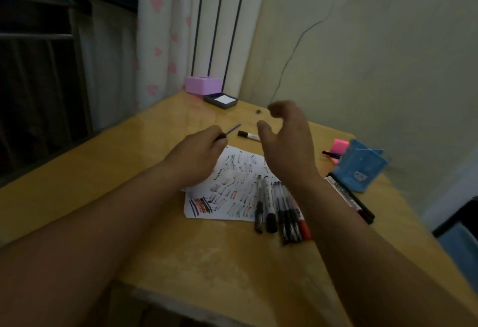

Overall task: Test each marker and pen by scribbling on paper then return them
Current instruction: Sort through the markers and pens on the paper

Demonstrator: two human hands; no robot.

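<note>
A white sheet of paper (232,189) covered in scribbles lies on the yellow table (103,187). My left hand (199,151) hovers over its far left corner and pinches a thin dark pen (231,129) that points away to the right. My right hand (287,143) is raised above the paper's far right side, fingers loosely curled, holding nothing. Several markers and pens (279,210) lie side by side on the paper's near right corner. One white marker with a black cap (248,135) lies beyond the paper. Another long marker (349,197) lies under my right forearm.
A blue pen holder (359,166) lies tipped at the right, with a pink sticky pad (338,145) and a black pen (331,154) behind it. A pink box (203,84) and a dark tray (220,100) sit at the far corner. A small dark cap (258,111) lies nearby.
</note>
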